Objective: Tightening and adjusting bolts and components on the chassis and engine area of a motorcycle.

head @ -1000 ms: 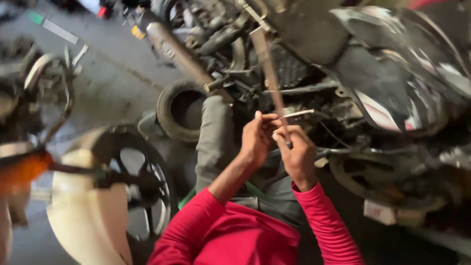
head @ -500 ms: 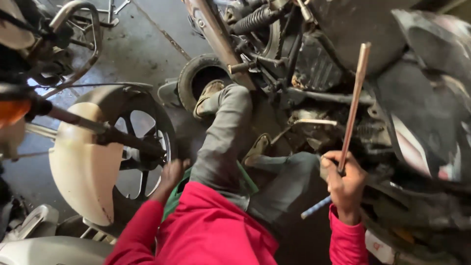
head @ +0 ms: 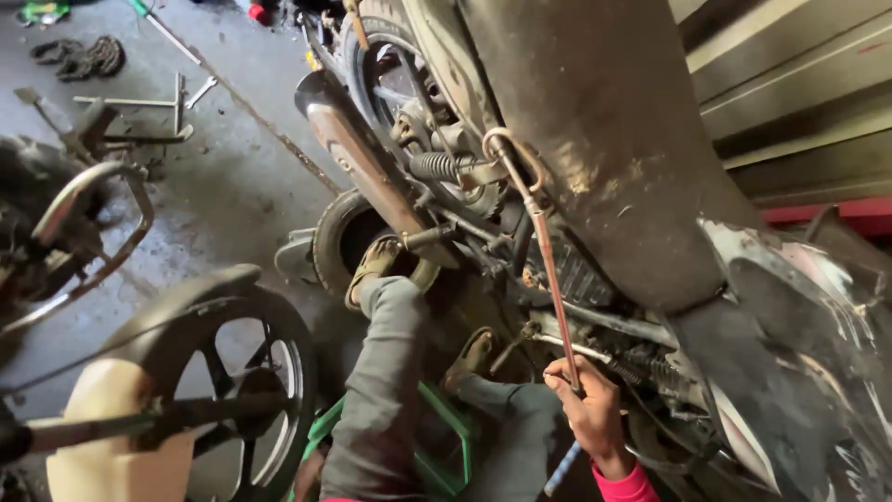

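Right hand (head: 592,409) pinching the long rusty rod (head: 548,270) at its lower end — rod rising beside the motorcycle (head: 604,186) to a hooked top; left hand (head: 305,476) barely visible — grip indeterminable.

We see soft, even daylight, brightest on the grey concrete floor (head: 232,177) at upper left, with no hard shadows. The motorcycle's underside (head: 595,167) and engine recesses fall into dim shade. We note mild glare on the exhaust pipe (head: 358,158), wide-angle bending towards the edges, and slight softness on the near wheel (head: 232,372).
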